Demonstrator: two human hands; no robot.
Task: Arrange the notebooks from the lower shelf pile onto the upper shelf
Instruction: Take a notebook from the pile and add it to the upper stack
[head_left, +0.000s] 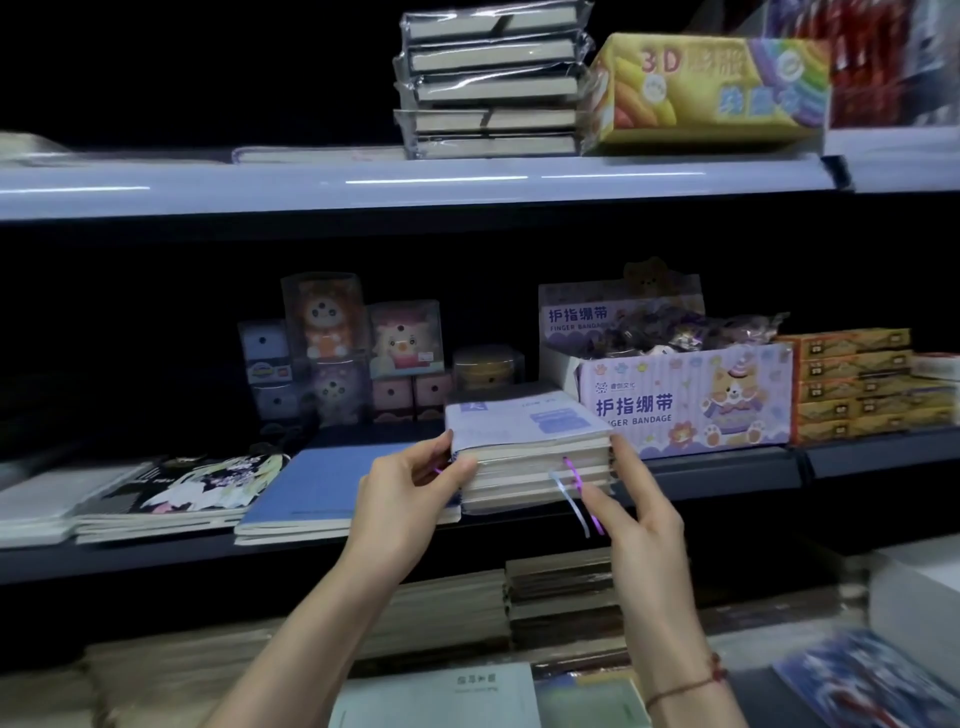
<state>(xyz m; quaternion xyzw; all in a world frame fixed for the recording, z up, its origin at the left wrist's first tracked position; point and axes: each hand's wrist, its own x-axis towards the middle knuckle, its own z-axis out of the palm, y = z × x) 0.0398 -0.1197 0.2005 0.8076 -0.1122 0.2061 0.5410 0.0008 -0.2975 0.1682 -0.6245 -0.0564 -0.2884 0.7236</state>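
Currently: notebook pile (530, 452), several stiff volumes, wrapped covers likely slick, ribbons dangling; left hand (410, 493) and right hand (636, 506) clamp opposite ends. Probably hefty; support underneath.

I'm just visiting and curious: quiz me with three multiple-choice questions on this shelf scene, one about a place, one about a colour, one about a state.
1. Where does the finger bandage box stand?
A. on the top shelf
B. right of the held notebook stack, middle shelf
C. on the floor

2. What colour is the flat notebook left of the stack?
A. blue
B. red
C. green

3. How is the stack held?
A. left hand alone
B. lying untouched
C. between both hands

Answers: 1 B, the box sits beside the stack. 2 A, its cover is blue. 3 C, the right hand touches the other side.
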